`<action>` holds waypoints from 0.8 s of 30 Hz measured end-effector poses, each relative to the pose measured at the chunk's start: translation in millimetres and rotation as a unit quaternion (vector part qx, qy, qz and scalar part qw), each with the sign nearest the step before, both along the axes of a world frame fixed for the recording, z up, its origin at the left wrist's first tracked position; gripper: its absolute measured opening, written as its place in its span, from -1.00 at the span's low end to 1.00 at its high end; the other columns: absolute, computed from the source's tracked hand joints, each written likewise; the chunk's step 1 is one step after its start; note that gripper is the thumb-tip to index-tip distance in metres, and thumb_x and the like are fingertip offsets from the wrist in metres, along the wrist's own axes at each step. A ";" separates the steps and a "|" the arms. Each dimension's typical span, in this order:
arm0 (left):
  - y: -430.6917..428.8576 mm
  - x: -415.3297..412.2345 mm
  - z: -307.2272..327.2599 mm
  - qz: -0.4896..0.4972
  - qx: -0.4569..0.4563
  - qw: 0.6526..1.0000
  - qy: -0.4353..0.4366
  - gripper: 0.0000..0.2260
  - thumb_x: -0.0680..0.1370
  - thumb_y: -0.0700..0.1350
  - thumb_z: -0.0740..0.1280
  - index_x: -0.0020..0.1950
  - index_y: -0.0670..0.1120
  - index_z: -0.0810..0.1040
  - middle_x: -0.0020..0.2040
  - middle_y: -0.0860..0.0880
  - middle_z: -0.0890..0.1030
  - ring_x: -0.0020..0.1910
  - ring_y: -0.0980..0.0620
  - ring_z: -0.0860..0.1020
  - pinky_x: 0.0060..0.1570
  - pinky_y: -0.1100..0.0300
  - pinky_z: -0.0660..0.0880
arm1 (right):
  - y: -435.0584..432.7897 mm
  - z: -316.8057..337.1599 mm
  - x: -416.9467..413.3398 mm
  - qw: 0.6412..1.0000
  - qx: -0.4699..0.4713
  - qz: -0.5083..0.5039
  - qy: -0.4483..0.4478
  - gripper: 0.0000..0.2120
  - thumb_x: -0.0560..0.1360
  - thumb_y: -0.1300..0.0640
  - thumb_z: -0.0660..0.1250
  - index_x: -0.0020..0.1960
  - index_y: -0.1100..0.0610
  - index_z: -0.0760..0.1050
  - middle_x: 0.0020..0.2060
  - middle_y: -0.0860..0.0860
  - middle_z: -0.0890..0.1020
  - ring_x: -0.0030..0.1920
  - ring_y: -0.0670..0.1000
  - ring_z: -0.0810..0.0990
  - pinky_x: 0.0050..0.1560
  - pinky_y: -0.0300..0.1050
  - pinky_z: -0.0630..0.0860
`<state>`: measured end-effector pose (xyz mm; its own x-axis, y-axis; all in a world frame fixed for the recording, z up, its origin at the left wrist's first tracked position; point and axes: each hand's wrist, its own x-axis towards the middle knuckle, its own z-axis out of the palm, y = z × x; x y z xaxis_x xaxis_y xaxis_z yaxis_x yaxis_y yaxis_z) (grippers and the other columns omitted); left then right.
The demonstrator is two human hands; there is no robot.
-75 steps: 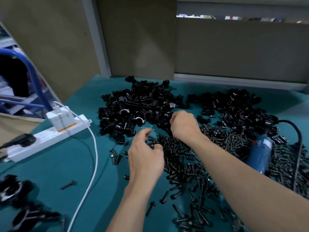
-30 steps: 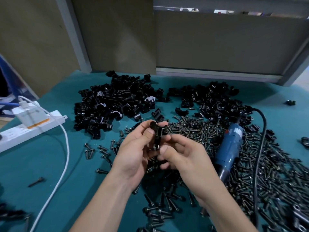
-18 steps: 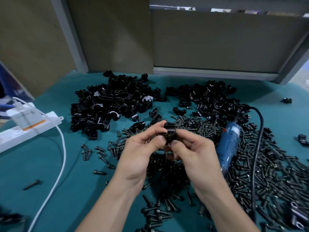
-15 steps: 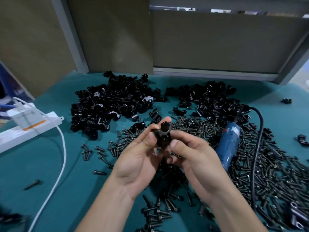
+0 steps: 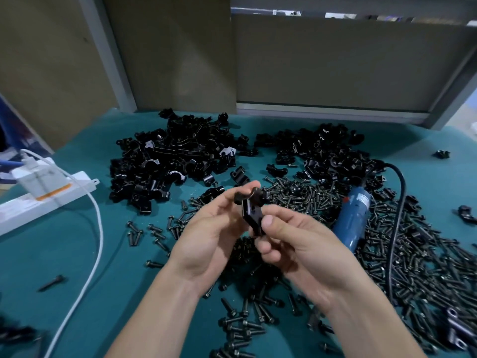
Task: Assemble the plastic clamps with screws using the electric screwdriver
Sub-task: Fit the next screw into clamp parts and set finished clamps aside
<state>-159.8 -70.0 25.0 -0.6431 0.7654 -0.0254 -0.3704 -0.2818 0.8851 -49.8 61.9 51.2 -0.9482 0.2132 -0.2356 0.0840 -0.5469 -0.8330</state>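
Black plastic clamp halves (image 5: pixel 175 161) lie in two heaps at the back of the teal-covered table (image 5: pixel 77 254). A wide scatter of black metal screws (image 5: pixel 426 267) spreads in front and to the right. Among them lies the blue cylindrical electric screwdriver (image 5: pixel 353 218). Above the screws, the left hand (image 5: pixel 211 233) and right hand (image 5: pixel 296 244) both pinch one black plastic clamp piece (image 5: pixel 251 213), held upright between their fingertips.
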 end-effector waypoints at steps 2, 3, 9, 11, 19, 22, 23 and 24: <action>-1.0 0.9 -2.2 0.024 -0.094 0.982 0.160 -0.45 0.46 -0.46 0.32 0.26 0.07 0.67 0.15 -0.07 0.70 0.11 -0.02 0.65 0.05 0.06 0.54 | 8.3 0.1 1.6 0.982 0.172 -0.079 -0.028 -0.87 0.53 0.34 0.44 -0.06 0.16 0.72 -0.32 0.09 0.62 -0.37 -0.03 0.54 -0.40 -0.25 0.48; 0.2 4.4 -2.3 0.022 -0.126 0.967 0.219 -0.44 0.42 -0.42 0.33 0.23 0.14 0.67 0.13 -0.04 0.72 0.13 -0.02 0.66 0.05 0.02 0.58 | 12.5 -1.6 2.1 0.965 0.233 -0.117 -0.037 -0.85 0.53 0.34 0.44 -0.09 0.13 0.73 -0.36 0.10 0.63 -0.38 -0.02 0.54 -0.40 -0.25 0.48; 14.8 19.8 -8.5 0.032 -0.101 0.973 0.207 -0.74 0.60 -0.06 0.38 0.24 0.22 0.64 0.16 0.06 0.73 0.17 0.07 0.68 0.16 0.11 0.63 | 9.9 -2.1 1.4 0.947 0.287 -0.138 -0.035 -0.88 0.54 0.29 0.47 -0.12 0.12 0.72 -0.29 0.14 0.74 -0.35 0.05 0.67 -0.34 -0.15 0.61; 17.1 18.8 -11.9 0.081 -0.119 0.965 0.217 -0.84 0.64 -0.03 0.35 0.13 0.16 0.69 0.06 -0.01 0.75 0.07 -0.03 0.72 0.14 -0.12 0.65 | 7.7 -3.1 1.1 0.921 0.369 -0.102 -0.073 -0.91 0.54 0.17 0.50 -0.14 0.06 0.70 -0.33 0.05 0.74 -0.35 0.05 0.70 -0.30 -0.03 0.67; 21.0 -0.5 -20.1 0.228 -0.156 0.948 0.161 -0.61 0.71 -0.24 0.26 -0.07 0.22 0.70 -0.07 0.04 0.75 -0.05 0.04 0.74 -0.13 0.20 0.68 | 96.1 21.7 -51.3 0.683 0.678 -0.119 -0.244 -0.81 0.57 0.10 0.35 0.14 -0.02 0.65 -0.12 -0.04 0.73 -0.17 -0.01 0.65 -0.11 -0.14 0.62; 19.9 -6.8 -22.5 0.229 -0.182 0.939 0.183 -0.63 0.66 -0.25 0.35 -0.07 0.26 0.68 -0.06 0.13 0.75 -0.05 0.10 0.74 -0.07 0.16 0.68 | 135.6 25.0 -89.7 0.611 0.732 0.000 -0.302 -0.57 0.62 0.25 0.23 0.48 0.12 0.43 0.22 0.14 0.65 -0.06 0.12 0.57 -0.01 -0.06 0.58; 19.4 -8.6 -23.4 0.227 -0.190 0.936 0.192 -0.63 0.65 -0.25 0.37 -0.08 0.26 0.67 -0.05 0.15 0.75 -0.05 0.11 0.74 -0.06 0.17 0.68 | 142.2 24.2 -99.8 0.602 0.741 0.035 -0.296 -0.54 0.64 0.24 0.21 0.53 0.12 0.38 0.33 0.13 0.60 0.00 0.12 0.57 -0.02 -0.09 0.52; 20.0 -9.8 -24.1 0.226 -0.195 0.934 0.198 -0.63 0.64 -0.26 0.38 -0.08 0.25 0.67 -0.05 0.15 0.75 -0.04 0.12 0.74 -0.06 0.17 0.68 | 146.6 21.6 -107.4 0.608 0.738 0.057 -0.287 -0.54 0.64 0.23 0.22 0.53 0.09 0.39 0.39 0.11 0.56 0.08 0.13 0.59 -0.02 -0.12 0.47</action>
